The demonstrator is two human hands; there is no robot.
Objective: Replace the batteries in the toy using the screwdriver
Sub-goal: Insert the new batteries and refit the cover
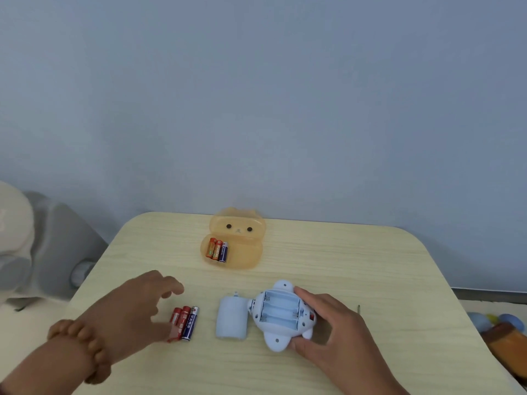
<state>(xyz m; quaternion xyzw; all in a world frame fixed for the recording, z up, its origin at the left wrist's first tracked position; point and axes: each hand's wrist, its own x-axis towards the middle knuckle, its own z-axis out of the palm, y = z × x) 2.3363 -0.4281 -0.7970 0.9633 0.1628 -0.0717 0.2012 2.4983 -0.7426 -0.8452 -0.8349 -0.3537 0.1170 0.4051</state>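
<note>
**Toy on its back with bay bare, both hands low over the table**

On my feed the right hand (333, 329) grips the pale blue plastic toy (281, 312) from its right side. The thumb curls under the near edge and the fingers wrap over the far edge. The wrist comes in from the lower right. The toy lies belly-up on the light wood-grain table (342, 252), and I see no cells in its three-slot battery bay. A pale blue rounded battery cover (231, 319) lies just beside the toy on its left.

The left hand (134, 312), with a beige bead bracelet (82, 337) at the wrist, reaches in palm down with its fingers loosely bent and spread, gripping nothing. Its blurred thumb tip overlaps the near end of three loose batteries (185, 322), two red and one blue, lying side by side. I cannot tell whether it touches them.

Further back sits an open translucent orange bear-faced case (248, 253) holding three more batteries (218, 249).
</note>
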